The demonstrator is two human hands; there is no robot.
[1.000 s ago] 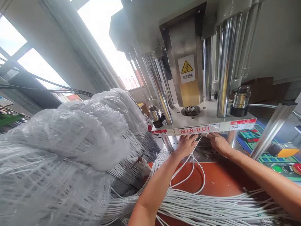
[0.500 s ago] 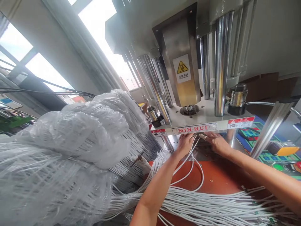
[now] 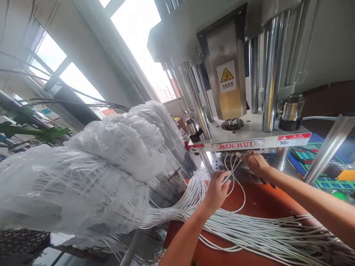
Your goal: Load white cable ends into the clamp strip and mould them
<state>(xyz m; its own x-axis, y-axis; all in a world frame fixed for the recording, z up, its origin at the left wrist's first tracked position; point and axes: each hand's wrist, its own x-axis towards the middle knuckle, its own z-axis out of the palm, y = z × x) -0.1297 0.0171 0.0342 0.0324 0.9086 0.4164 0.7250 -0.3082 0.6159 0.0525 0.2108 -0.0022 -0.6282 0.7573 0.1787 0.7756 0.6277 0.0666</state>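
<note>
My left hand point(image 3: 217, 190) is raised over the cables in front of the press, with its thumb and fingers apart and nothing held in it. Several thin white cables point(image 3: 235, 170) run past its fingertips up to the metal mould point(image 3: 245, 166) under the press plate. My right hand point(image 3: 255, 162) is at the mould beneath the plate's front edge. Its fingers are bent, and one with a pale covering points left at the cable ends. What those fingers grip is partly hidden by the plate and too small to make out.
The press plate point(image 3: 269, 143) marked MIN-HUI is above the mould, below a nozzle block point(image 3: 231, 105) with a high-temperature label. A thick bundle of white cables point(image 3: 249, 231) crosses the red-brown work surface point(image 3: 260, 199). Plastic-wrapped cables point(image 3: 111, 155) are piled at left; a control panel point(image 3: 327, 184) is at right.
My left hand has come away from the mould, back toward me, and its fingers have spread. My right hand stays at the mould. The view has shifted, moving the press rightward in the picture.
</note>
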